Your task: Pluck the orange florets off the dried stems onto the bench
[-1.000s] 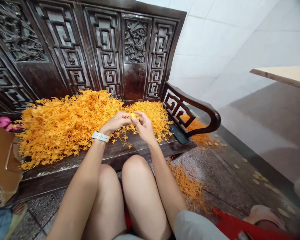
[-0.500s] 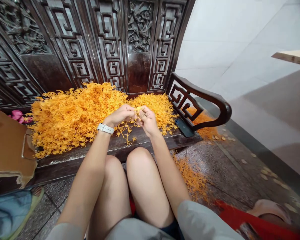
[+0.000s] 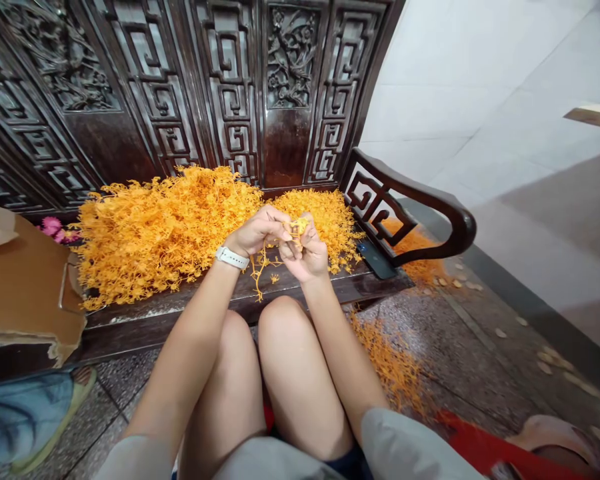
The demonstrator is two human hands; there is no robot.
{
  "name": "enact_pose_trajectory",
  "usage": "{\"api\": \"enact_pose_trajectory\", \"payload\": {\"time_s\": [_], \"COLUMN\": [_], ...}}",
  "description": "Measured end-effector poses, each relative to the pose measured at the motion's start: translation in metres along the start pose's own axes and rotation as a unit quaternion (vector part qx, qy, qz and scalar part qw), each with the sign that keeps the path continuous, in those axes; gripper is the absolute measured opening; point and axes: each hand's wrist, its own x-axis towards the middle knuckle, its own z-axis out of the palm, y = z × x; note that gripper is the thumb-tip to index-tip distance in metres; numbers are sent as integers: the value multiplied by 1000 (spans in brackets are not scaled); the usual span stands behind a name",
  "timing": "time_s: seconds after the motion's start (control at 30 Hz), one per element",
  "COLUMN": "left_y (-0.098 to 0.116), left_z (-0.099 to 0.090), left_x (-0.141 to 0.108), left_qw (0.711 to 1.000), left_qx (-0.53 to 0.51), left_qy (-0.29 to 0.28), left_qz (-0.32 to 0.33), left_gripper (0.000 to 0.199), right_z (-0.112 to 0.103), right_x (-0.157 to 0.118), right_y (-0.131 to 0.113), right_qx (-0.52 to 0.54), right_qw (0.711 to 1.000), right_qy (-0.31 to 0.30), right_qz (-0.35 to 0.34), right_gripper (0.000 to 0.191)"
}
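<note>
My left hand (image 3: 257, 231), with a white wristband watch (image 3: 232, 257), and my right hand (image 3: 305, 252) meet above the carved bench seat. Both pinch a small orange tuft (image 3: 297, 228) between the fingers. A thin branching orange sprig (image 3: 258, 270) hangs below my left hand, over the dark wood. A large heap of dried orange branching sprigs (image 3: 165, 230) lies on the seat, and its far end (image 3: 325, 223) lies just behind my hands.
The dark carved wooden bench back (image 3: 290, 80) rises behind the heap, with a curved armrest (image 3: 420, 213) at right. A black phone (image 3: 375, 259) lies on the seat. Cardboard (image 3: 25, 293) stands at left, near pink flowers (image 3: 55, 230). Orange scraps (image 3: 393, 363) cover the speckled floor. A blue-clad leg (image 3: 25, 417) shows lower left.
The bench has shifted right in view as my head turned. My hands have drawn closer around the orange tuft, which now shows above my right fingers.
</note>
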Motion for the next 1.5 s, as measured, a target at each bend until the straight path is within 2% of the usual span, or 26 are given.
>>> {"api": "enact_pose_trajectory", "payload": {"time_s": [0.1,0.17,0.27,0.33,0.4,0.47,0.5,0.53,0.57,0.6,0.67,0.73,0.83,0.9,0.97,1.03,1.13,1.2,1.33,1.4,1.5], "left_y": [1,3,8,11,14,13,12,10,8,5,-1,-6,-11,-12,-13,-13,-15,-15,-15,-16,-17], "left_z": [4,7,10,8,2,-8,-13,-19,-25,-31,-39,-44,-45,-44,-41,-37,-32,-31,-34,-37,-41], "left_x": [0,-2,-7,-11,-15,-18,-19,-20,-20,-20,-18,-16,-12,-9,-7,-4,0,2,5,5,2], "left_qw": [1000,1000,996,985,977,975,975,975,974,972,968,964,962,962,960,957,950,946,933,930,943], "left_qx": [13,5,-43,-67,-67,-67,-69,-73,-77,-83,-98,-117,-145,-156,-162,-161,-162,-167,-168,-161,-127], "left_qy": [-3,8,79,146,185,197,197,198,201,206,221,231,225,220,225,239,263,276,312,323,306], "left_qz": [-8,-12,25,64,81,79,76,73,72,72,72,68,56,46,43,43,42,44,62,68,47], "left_gripper": [14,19,44,54,54,51,49,45,42,39,34,31,27,24,23,25,26,24,20,22,34], "right_z": [0,-2,-11,-25,-44,-60,-65,-67,-66,-62,-49,-38,-36,-42,-48,-49,-42,-37,-34,-34,-34], "right_x": [-1,1,3,-1,-9,-17,-20,-20,-19,-15,-3,13,30,30,26,20,17,16,14,12,11], "right_y": [1,0,-8,-20,-35,-50,-57,-62,-65,-65,-57,-43,-21,-12,-5,-1,7,12,17,15,9], "right_qx": [0,-14,-35,-39,-62,-128,-168,-202,-222,-227,-207,-157,-39,11,-3,-74,-229,-289,-262,-235,-181], "right_qw": [1000,999,988,977,981,979,966,952,947,954,975,987,981,969,968,971,959,948,959,966,979], "right_qy": [-7,15,80,90,14,-130,-194,-230,-224,-183,-68,44,190,240,243,225,167,125,56,46,60], "right_qz": [-7,-31,-127,-188,-182,-91,-29,26,62,73,42,7,24,49,53,31,17,35,94,95,77], "right_gripper": [29,29,27,25,34,51,57,60,60,58,53,38,12,14,16,17,24,33,44,40,29]}}
